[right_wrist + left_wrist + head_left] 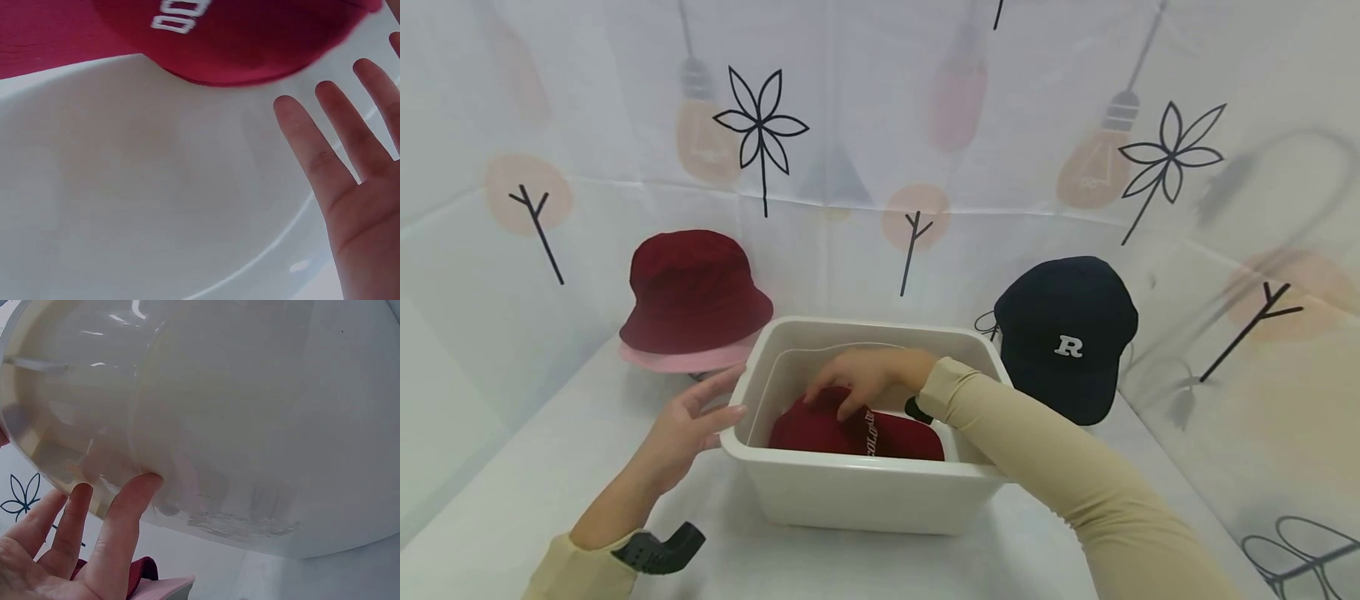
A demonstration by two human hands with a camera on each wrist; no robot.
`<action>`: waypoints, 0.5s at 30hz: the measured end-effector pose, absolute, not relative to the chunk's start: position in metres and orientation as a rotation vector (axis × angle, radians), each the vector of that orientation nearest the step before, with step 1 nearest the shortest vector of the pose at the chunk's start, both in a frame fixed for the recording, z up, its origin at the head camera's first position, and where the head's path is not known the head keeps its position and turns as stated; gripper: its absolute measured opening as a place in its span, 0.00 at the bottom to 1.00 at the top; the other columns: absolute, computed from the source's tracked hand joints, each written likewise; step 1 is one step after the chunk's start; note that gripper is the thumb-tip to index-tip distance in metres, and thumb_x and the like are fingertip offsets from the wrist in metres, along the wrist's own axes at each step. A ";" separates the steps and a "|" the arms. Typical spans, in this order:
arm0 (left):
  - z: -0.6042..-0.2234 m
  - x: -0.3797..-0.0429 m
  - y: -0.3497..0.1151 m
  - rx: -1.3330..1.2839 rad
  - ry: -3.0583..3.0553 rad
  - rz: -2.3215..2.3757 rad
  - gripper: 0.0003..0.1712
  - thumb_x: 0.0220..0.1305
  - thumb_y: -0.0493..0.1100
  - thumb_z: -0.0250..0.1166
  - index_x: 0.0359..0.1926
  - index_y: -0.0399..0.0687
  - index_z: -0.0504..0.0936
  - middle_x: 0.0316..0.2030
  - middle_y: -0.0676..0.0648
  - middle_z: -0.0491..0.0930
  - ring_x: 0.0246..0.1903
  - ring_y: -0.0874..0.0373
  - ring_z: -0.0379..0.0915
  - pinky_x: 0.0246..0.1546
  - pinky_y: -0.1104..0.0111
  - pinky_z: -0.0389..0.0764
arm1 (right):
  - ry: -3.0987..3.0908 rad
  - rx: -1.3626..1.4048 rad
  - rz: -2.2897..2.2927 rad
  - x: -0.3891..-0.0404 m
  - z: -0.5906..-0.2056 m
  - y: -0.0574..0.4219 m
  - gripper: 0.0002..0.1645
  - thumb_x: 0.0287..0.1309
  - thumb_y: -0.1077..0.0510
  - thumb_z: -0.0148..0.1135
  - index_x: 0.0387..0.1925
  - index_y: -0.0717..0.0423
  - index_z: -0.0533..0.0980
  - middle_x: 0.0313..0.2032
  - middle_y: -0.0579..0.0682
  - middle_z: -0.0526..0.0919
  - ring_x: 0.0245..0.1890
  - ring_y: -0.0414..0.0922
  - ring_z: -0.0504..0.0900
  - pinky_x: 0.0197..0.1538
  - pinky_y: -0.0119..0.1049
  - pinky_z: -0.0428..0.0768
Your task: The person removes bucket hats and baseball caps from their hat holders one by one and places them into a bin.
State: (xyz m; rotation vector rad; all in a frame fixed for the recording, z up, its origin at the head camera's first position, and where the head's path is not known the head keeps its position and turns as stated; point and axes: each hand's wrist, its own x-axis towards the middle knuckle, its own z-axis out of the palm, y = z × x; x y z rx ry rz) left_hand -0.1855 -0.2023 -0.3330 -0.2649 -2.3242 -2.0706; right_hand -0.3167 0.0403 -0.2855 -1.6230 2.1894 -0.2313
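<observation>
A white plastic tub [880, 492] stands in the middle of the table. Inside it lies a dark red baseball cap [820, 429] with white lettering down its front. My right hand [868, 379] reaches into the tub, over the cap's crown. In the right wrist view its fingers [312, 150] are spread, with the cap's red edge beside them. At the tub's left rim is my left hand [688, 429]. In the left wrist view its fairly straight fingers [128, 506] touch the tub's outer wall.
Behind the tub on the left sits a dark red bucket hat [692, 292] with a pink brim underside. A black cap [1067, 342] with a white letter R stands at the back right, close by the tub. A patterned white curtain [880, 150] hangs behind the table.
</observation>
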 end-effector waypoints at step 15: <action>-0.335 -0.186 -0.202 -0.275 -2.318 -2.067 0.36 0.62 0.41 0.62 0.69 0.44 0.59 0.63 0.37 0.61 0.60 0.37 0.60 0.46 0.51 0.75 | 2.272 -1.577 -0.340 -0.317 -0.269 0.051 0.29 0.52 0.64 0.66 0.58 0.54 0.72 0.57 0.47 0.73 0.59 0.44 0.68 0.55 0.47 0.72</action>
